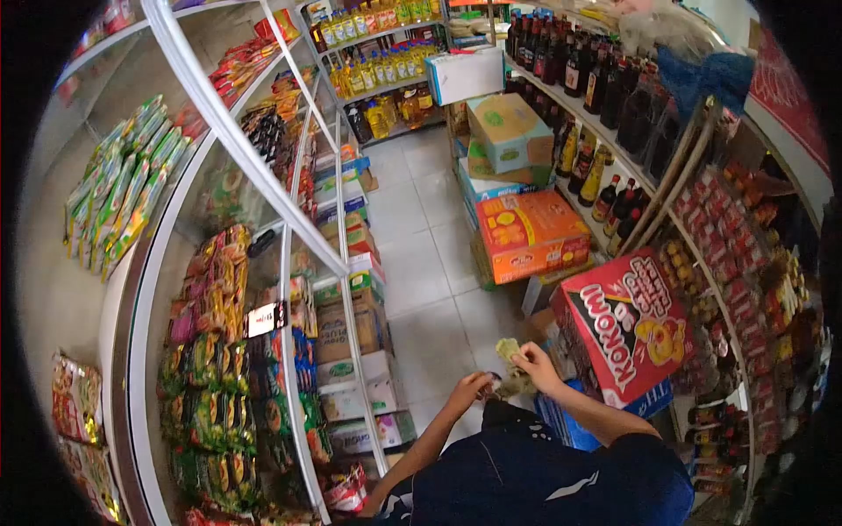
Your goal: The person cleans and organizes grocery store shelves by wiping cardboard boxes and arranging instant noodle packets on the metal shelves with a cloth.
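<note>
In the shop aisle, starting from my left, green packets (127,188) lie in a slanting pile, with noodle packs (210,373) stacked beyond the pale frame (232,127). Next come the cartons (355,373), lined up low along the edge of the tiled floor (430,324).

Over that floor, just in front of the dark shirt (561,473), is the left hand (471,393). Its fingers curl in narrow at a small pale bit (495,380); whether they truly grip it, I cannot tell from here. Just right of that is the slip (507,349), yellowish-green and crumpled-looking, with the right hand (535,366) holding it by one edge, thumb and fingers pinched together.

It looks thin and light, so I would say a light but sure pinch suits it best: too loose and it could flutter down to the tiles, too tight and it could crease more. Hands this near each other seem right for such small stuff, with the left ready underneath as a catch.

Further right, the red box (623,329) rises beside the right forearm, so that elbow is best tucked in. Behind it sits the orange box (531,235), and past both, shelved bottles (605,79).
</note>
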Available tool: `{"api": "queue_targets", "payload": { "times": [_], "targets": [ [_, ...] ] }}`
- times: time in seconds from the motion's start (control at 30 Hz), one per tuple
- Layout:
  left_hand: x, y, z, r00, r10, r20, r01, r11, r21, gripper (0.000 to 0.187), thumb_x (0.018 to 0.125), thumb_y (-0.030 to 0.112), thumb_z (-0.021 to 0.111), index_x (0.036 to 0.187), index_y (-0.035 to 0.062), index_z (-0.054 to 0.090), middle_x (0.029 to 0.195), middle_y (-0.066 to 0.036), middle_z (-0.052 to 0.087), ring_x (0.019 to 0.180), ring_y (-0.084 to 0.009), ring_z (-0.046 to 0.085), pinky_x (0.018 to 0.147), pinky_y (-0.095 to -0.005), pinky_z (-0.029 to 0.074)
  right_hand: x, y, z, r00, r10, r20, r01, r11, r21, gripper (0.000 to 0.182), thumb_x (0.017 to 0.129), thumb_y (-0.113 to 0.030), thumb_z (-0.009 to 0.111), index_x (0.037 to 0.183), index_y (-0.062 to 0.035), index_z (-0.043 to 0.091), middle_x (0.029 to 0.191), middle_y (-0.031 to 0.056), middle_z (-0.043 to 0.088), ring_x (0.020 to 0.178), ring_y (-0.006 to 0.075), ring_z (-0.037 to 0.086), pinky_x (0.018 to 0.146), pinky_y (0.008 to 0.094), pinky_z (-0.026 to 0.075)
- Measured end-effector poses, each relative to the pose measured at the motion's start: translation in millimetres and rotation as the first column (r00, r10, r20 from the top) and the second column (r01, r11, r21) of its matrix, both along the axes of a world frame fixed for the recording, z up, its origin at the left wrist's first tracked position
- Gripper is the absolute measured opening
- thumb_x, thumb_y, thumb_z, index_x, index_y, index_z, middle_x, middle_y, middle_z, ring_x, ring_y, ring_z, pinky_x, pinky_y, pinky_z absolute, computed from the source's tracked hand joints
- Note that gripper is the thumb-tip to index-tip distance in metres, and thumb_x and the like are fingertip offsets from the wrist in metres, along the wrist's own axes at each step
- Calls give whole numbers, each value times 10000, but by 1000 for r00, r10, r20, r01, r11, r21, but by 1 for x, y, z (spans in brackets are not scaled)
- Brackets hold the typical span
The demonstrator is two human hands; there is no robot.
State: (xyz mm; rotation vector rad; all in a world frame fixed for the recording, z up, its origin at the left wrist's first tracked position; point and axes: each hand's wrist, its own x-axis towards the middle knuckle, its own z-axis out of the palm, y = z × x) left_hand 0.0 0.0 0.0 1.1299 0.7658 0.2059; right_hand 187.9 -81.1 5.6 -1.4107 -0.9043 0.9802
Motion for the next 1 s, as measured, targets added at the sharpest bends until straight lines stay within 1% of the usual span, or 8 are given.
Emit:
{"api": "queue_targets", "payload": {
  "times": [0.07, 0.23, 0.3, 0.43, 0.57, 0.73, 0.93, 1.0],
  "targets": [
    [31, 11, -4, 980, -187, -65, 190, 981, 47, 338, 806, 411, 533, 964, 112, 535, 842, -36, 539, 708, -110, 486, 607, -242, 410, 14, -2, 7, 998, -65, -14, 66, 997, 41, 160, 798, -138, 600, 789, -70, 455, 743, -25, 458, 728, 47, 428, 647, 192, 370],
    [133, 93, -1, 987, -116, 107, 108, 991, 76, 452, 803, 388, 556, 1111, 71, 460, 919, -25, 533, 818, -106, 483, 662, -240, 408, 69, 102, 18, 979, -195, 54, 189, 976, 107, 112, 787, -85, 588, 798, -50, 483, 761, -2, 502, 716, 69, 465, 643, 208, 384],
    [153, 118, 3, 982, -6, 188, -18, 992, 126, 519, 793, 333, 589, 1196, 82, 377, 976, -42, 527, 848, -111, 478, 689, -244, 408, 70, 139, 32, 955, -222, -197, 243, 966, 89, 130, 773, -71, 593, 776, -38, 468, 742, -8, 466, 717, 67, 443, 654, 205, 377],
    [157, 184, 4, 995, -91, 32, 86, 987, 138, 603, 777, 243, 617, 1260, 97, 287, 1010, -58, 520, 785, -121, 497, 593, -252, 426, 80, 217, 36, 958, -186, -220, 210, 974, 91, 130, 779, -52, 589, 795, -44, 460, 751, -6, 475, 700, 69, 453, 649, 215, 385],
    [150, 261, -10, 989, 114, 90, -118, 992, 36, 513, 764, 170, 610, 1212, 71, 379, 953, -57, 545, 781, -138, 511, 600, -253, 434, 95, 302, 29, 959, -145, -245, 181, 975, 130, 135, 775, -48, 594, 795, -49, 460, 749, -12, 482, 710, 68, 466, 668, 220, 391],
    [128, 406, -100, 948, 207, 243, -280, 903, 325, 300, 773, 49, 517, 1068, 5, 486, 941, -77, 565, 836, -172, 549, 738, -289, 454, 118, 415, 6, 989, 99, -106, -97, 995, 18, 78, 793, -77, 588, 840, -37, 541, 799, 0, 555, 758, 79, 510, 675, 229, 407],
    [138, 603, -29, 932, 357, 63, -363, 909, 206, 307, 746, 195, 553, 984, 2, 551, 890, -107, 589, 827, -175, 544, 726, -284, 429, 153, 548, 22, 947, 316, 67, -300, 938, -176, 105, 816, -121, 568, 876, -35, 565, 817, 7, 561, 814, 89, 507, 723, 238, 413],
    [142, 655, -9, 923, 365, 119, -381, 833, 402, 282, 763, 260, 568, 892, 11, 593, 820, -88, 596, 760, -161, 548, 687, -286, 435, 170, 588, 26, 955, 284, 91, -265, 948, -175, 112, 810, -114, 564, 874, -22, 563, 800, 17, 557, 797, 95, 509, 712, 244, 413]
  ]
}}
